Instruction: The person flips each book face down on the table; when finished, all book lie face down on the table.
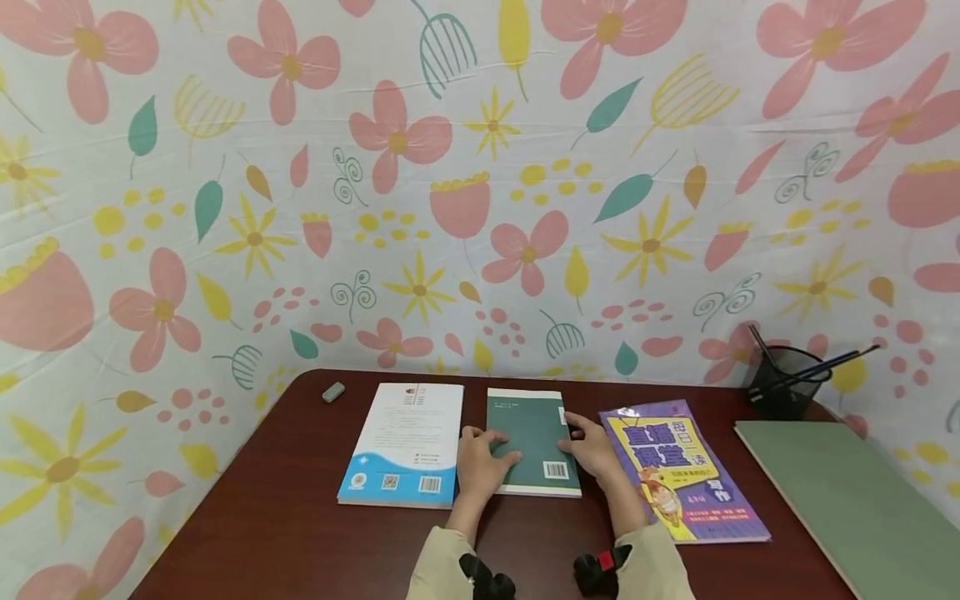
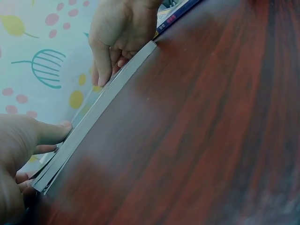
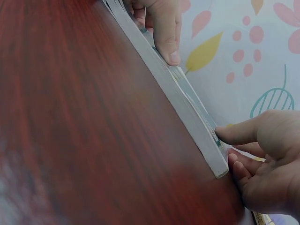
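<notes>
A green book point(image 1: 528, 437) with white strips at top and bottom and a barcode lies on the table in the head view. My left hand point(image 1: 482, 467) holds its left side, thumb over the cover and the other fingers along the edge. On the opposite side my right hand point(image 1: 592, 446) grips the book the same way. The right wrist view shows the right hand point(image 3: 269, 154) with its thumb on the cover and fingers curled at the side edge. Pale page edges face the wrist cameras, and in the left wrist view the left hand point(image 2: 23, 154) is at the book's corner.
Left of the green book lies a white-and-blue book point(image 1: 405, 442), with a small grey eraser-like block point(image 1: 333, 392) beyond it. To the right are a purple-and-yellow book point(image 1: 682, 471), a large green board point(image 1: 862, 500) and a black mesh pen holder point(image 1: 786, 387). A flowered cloth point(image 1: 480, 208) hangs behind the table.
</notes>
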Motion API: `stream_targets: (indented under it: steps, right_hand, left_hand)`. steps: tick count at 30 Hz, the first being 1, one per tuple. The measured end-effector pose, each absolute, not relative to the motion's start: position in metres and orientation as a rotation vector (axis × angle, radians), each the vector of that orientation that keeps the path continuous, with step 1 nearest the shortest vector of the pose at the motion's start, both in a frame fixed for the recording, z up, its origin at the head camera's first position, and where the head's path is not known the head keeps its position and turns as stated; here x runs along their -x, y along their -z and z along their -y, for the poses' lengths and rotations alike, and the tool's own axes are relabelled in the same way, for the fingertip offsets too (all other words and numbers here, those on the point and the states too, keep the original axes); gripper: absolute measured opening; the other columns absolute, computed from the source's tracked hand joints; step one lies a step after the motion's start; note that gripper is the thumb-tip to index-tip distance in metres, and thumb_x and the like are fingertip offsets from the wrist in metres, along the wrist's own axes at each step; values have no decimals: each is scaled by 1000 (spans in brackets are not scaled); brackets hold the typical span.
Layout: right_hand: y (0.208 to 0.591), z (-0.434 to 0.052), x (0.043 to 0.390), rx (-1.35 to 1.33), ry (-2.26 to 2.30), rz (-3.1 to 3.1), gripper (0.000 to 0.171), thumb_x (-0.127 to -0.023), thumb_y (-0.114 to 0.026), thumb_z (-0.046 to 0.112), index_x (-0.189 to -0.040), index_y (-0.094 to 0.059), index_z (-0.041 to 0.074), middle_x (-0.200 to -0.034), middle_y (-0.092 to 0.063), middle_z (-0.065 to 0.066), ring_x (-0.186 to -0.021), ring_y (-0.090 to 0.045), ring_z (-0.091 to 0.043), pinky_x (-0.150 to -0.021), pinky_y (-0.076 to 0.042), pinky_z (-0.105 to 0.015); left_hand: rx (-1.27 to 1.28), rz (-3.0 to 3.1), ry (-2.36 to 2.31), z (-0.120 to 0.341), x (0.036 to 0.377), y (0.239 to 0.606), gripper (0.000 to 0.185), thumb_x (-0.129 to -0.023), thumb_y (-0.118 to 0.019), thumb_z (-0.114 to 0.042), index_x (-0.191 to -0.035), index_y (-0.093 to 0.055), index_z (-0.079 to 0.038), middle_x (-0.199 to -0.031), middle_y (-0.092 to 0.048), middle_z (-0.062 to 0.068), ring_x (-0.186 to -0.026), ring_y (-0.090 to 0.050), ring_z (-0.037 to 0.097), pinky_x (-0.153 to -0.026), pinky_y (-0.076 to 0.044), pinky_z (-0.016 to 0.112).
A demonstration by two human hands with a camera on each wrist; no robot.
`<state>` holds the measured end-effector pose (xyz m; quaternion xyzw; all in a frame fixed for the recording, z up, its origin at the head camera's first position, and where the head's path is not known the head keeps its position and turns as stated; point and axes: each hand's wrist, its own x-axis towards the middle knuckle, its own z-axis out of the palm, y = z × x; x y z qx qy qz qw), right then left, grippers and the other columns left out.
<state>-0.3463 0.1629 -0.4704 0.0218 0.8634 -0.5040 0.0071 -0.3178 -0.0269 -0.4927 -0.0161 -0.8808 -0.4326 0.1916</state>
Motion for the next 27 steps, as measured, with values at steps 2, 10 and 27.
stream_targets:
  steps: [2, 10, 27]
  right_hand:
    - [469, -162, 346, -81, 1605, -2682, 59, -88, -63, 2, -143, -44, -4, -139, -50, -27, -117, -49, -36, -90, -45, -40]
    - [457, -170, 345, -49, 1724, -2594, 58, -94, -57, 10, -147, -37, -3, -144, -43, -31, -132, -44, -45, -109, -39, -53]
    - [437, -278, 311, -355, 1710, -2777, 60, -99, -50, 18, -150, -29, -5, -149, -34, -34, -137, -35, -49, -111, -33, -56]
  left_hand:
    - [49, 2476, 1201, 27, 318, 493, 25, -73, -85, -24, -91, -75, -10, -97, -54, 10, -85, -49, 20, -73, -45, 37]
    - [33, 2459, 1200, 18, 314, 483, 25, -78, -81, -21, -95, -73, -5, -107, -54, 18, -96, -50, 29, -82, -46, 46]
    - [574, 2467, 1309, -59, 286, 481, 32, -90, -69, -29, -116, -69, -10, -131, -56, 12, -119, -56, 29, -95, -50, 41]
